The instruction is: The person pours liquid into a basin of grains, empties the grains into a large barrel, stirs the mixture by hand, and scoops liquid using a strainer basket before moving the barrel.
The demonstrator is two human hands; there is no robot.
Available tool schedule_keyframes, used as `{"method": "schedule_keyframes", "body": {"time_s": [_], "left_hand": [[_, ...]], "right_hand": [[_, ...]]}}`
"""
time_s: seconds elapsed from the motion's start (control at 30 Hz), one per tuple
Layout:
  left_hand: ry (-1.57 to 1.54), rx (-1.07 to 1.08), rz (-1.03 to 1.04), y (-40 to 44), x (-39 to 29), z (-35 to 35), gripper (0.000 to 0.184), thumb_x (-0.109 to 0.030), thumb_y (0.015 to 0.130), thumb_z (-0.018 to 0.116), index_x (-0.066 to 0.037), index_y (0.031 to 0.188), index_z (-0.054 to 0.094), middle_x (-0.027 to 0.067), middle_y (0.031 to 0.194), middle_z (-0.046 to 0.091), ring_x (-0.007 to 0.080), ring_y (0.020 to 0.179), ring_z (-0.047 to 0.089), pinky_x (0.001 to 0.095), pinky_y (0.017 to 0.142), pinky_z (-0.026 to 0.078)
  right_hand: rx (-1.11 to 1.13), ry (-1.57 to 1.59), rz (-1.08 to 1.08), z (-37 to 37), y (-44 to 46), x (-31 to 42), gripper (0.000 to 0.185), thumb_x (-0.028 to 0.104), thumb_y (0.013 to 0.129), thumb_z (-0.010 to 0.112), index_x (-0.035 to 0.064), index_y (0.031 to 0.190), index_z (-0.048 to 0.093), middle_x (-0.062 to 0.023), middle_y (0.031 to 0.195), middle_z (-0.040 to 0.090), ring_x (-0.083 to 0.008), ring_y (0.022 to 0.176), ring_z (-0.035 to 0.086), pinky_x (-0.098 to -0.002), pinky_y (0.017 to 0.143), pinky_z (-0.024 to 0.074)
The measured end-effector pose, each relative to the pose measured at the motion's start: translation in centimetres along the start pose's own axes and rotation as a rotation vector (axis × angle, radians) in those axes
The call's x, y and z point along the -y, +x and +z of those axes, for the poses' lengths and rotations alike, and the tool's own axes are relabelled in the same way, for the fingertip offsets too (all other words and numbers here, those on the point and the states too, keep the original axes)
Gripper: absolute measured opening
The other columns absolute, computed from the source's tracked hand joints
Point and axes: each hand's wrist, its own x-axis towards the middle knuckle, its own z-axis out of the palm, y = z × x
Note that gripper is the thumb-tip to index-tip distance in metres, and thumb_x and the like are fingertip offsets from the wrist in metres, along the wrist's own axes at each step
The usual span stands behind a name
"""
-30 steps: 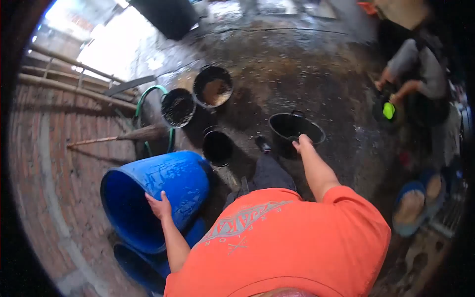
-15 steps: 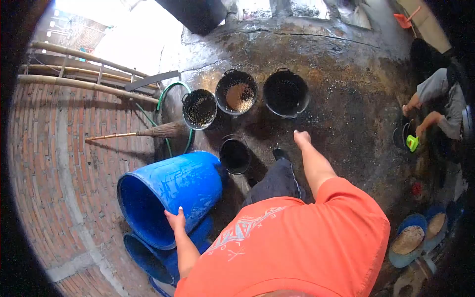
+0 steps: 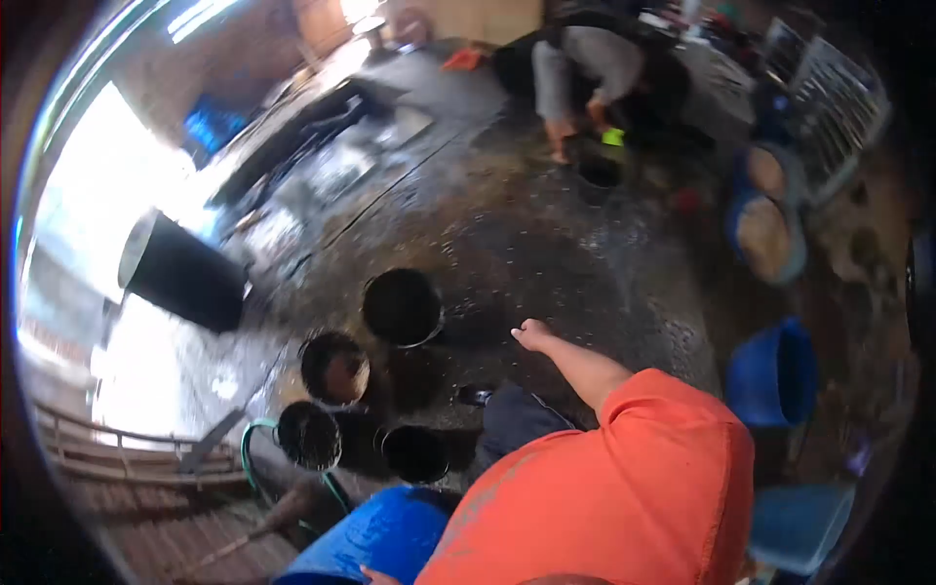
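Note:
My left hand (image 3: 378, 577) is at the bottom edge of the view, mostly cut off, with its visible thumb against the blue barrel (image 3: 375, 531). It appears to hold the barrel by its rim; the rest of its fingers are out of view. My right hand (image 3: 531, 333) is held out over the wet floor, fingers curled in and nothing seen in them. Nearest to it stands a large black bucket (image 3: 402, 307). Beyond are a bucket with brownish contents (image 3: 334, 369), a smaller bucket (image 3: 309, 435) and a dark bucket (image 3: 415, 453) beside the barrel.
Another person (image 3: 595, 73) bends over a dark bucket (image 3: 600, 171), near something bright green (image 3: 612, 136). Blue tubs with pale contents (image 3: 763, 234) and a blue tub (image 3: 770, 375) stand at right. A dark drum (image 3: 185, 273), green hose (image 3: 248, 458) and broom (image 3: 283, 512) are at left.
My view has swung to the right, so the barrel and buckets now appear lower and farther left. My right hand stays stretched out; my left hand is now mostly out of frame.

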Motion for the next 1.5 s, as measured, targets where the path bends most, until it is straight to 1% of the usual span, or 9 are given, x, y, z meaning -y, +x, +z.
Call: {"method": "schedule_keyframes", "body": {"time_s": [0.2,0.23,0.3,0.33,0.63,1.0,1.23,1.3,1.5], "left_hand": [[-0.053,0.033,0.092,0.1,-0.1,0.3,0.074,-0.065,0.087,0.056,0.007,0.091,0.072,0.0268,0.093,0.071,0.0452,0.085,0.067,0.0532,0.075,0.052],[-0.052,0.038,0.101,0.2,0.3,0.3,0.073,-0.065,0.087,0.057,0.006,0.091,0.073,0.0266,0.093,0.071,0.045,0.085,0.067,0.0531,0.075,0.052],[-0.055,0.038,0.134,0.1,0.1,-0.4,0.071,-0.064,0.087,0.057,0.006,0.091,0.073,0.0261,0.093,0.071,0.0445,0.085,0.068,0.0529,0.075,0.052],[-0.057,0.038,0.153,-0.1,0.0,-0.5,0.071,-0.063,0.087,0.057,0.006,0.091,0.073,0.0259,0.093,0.071,0.0443,0.085,0.068,0.0528,0.075,0.052],[-0.024,-0.011,0.282,-2.1,1.6,-2.0,0.064,-0.058,0.089,0.057,0.003,0.092,0.073,0.0239,0.093,0.072,0.0421,0.085,0.069,0.0519,0.073,0.054],[0.074,-0.029,0.42,-7.9,5.0,-4.9,0.055,-0.053,0.09,0.057,0.0,0.092,0.074,0.0215,0.093,0.073,0.0394,0.084,0.071,0.0509,0.072,0.056],[0.074,-0.009,0.436,-11.8,11.3,-3.1,0.05,-0.049,0.091,0.057,-0.002,0.092,0.074,0.0199,0.093,0.074,0.0377,0.084,0.072,0.0502,0.071,0.057],[0.075,-0.006,0.443,-11.5,12.4,-2.3,0.048,-0.048,0.091,0.057,-0.003,0.092,0.075,0.0195,0.093,0.074,0.0372,0.084,0.072,0.05,0.07,0.057],[0.078,-0.053,0.467,-7.7,11.7,-2.1,0.044,-0.045,0.092,0.057,-0.005,0.093,0.075,0.0181,0.093,0.074,0.0358,0.083,0.073,0.0494,0.069,0.058]], "right_hand": [[-0.104,-0.084,0.145,2.6,-18.1,-16.9,0.058,0.052,0.09,0.059,-0.0009,0.11,0.069,-0.0211,0.117,0.068,-0.039,0.112,0.063,-0.0477,0.095,0.0502],[0.034,-0.133,0.255,2.7,-21.6,-19.6,0.061,0.047,0.09,0.061,0.0013,0.13,0.061,-0.0253,0.133,0.058,-0.04,0.123,0.056,-0.0463,0.105,0.0451],[0.394,-0.193,0.437,0.2,-29.3,-21.1,0.053,0.045,0.089,0.06,0.0029,0.12,0.068,-0.0207,0.134,0.059,-0.0349,0.125,0.056,-0.0454,0.106,0.0443],[0.293,-0.162,0.387,0.7,-32.6,-24.7,0.058,0.051,0.09,0.063,-0.0025,0.112,0.068,-0.0171,0.092,0.072,-0.0304,0.075,0.07,-0.0436,0.068,0.0557],[0.232,0.171,0.63,3.8,-43.6,-38.7,0.062,0.053,0.092,0.06,-0.0029,0.118,0.065,-0.0175,0.093,0.072,-0.0302,0.076,0.069,-0.046,0.069,0.0552],[-0.059,0.295,0.268,0.4,-57.5,-56.4,0.071,0.049,0.091,0.064,0.0015,0.141,0.048,-0.0219,0.143,0.051,-0.0364,0.132,0.049,-0.0457,0.106,0.0436],[0.21,-0.071,0.222,-0.7,-80.4,-61.3,0.086,0.045,0.087,0.069,0.0064,0.153,0.029,-0.0219,0.138,0.055,-0.0372,0.127,0.054,-0.0445,0.109,0.041],[0.457,-0.122,0.234,0.8,-83.7,-60.3,0.077,0.042,0.094,0.061,0.0051,0.153,0.027,-0.0234,0.131,0.06,-0.0366,0.12,0.058,-0.0455,0.105,0.0435],[0.312,0.017,0.233,4.6,-85.4,-61.2,0.059,0.042,0.105,0.037,0.0077,0.152,0.033,-0.0255,0.12,0.063,-0.0364,0.102,0.065,-0.0461,0.086,0.0525]]}}
